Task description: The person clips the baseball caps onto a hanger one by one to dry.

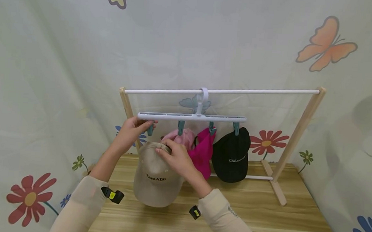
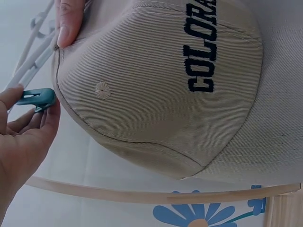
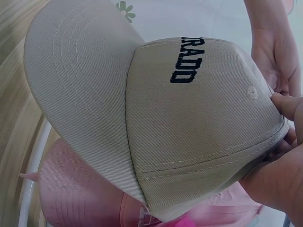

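My left hand [image 1: 130, 133] pinches a teal clip [image 2: 43, 97] at the left end of the white clip hanger [image 1: 170, 117]. Just below that clip, my right hand [image 1: 179, 159] grips a beige baseball cap [image 1: 157, 169] by the top of its crown, thumb on the outer side. The cap hangs brim down with its dark lettering facing me. In the left wrist view, the crown's top edge is close beside the clip. Behind it, a light pink cap [image 1: 186, 136], a magenta cap [image 1: 199, 157] and a black cap [image 1: 234, 158] hang from the other clips.
The hanger hooks over the white rod [image 1: 264, 92] of a small rack with wooden side posts [image 1: 300, 132]. A lower white bar [image 1: 259, 177] runs behind the caps. The rack stands on a wood-grain table [image 1: 262, 223] before a curtain printed with flowers and butterflies.
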A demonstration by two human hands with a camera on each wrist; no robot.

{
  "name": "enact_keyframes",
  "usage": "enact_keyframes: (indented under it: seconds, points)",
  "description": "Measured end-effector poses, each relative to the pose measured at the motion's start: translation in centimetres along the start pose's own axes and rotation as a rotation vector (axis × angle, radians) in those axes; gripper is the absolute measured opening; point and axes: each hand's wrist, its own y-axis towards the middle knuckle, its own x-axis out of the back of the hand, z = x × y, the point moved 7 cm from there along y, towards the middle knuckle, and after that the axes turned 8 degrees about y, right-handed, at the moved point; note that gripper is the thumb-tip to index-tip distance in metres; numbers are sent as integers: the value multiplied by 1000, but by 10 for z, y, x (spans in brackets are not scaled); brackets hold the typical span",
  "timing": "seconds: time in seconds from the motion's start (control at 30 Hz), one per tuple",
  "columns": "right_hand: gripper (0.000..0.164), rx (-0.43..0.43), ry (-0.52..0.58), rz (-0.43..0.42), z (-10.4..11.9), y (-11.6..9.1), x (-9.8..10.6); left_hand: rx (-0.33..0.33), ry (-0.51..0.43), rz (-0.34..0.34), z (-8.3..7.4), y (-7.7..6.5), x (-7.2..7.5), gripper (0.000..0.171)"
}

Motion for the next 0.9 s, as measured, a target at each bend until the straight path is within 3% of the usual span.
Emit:
enact_keyframes:
  seconds: [0.47,0.9]
  points:
    - [15,10,-15,-8,0,-1,2,50,-80,-7,0,-3,-1,42]
    - [15,8,-28,-14,0,-1,3,39,-153,-29,-9,-3,-3,36]
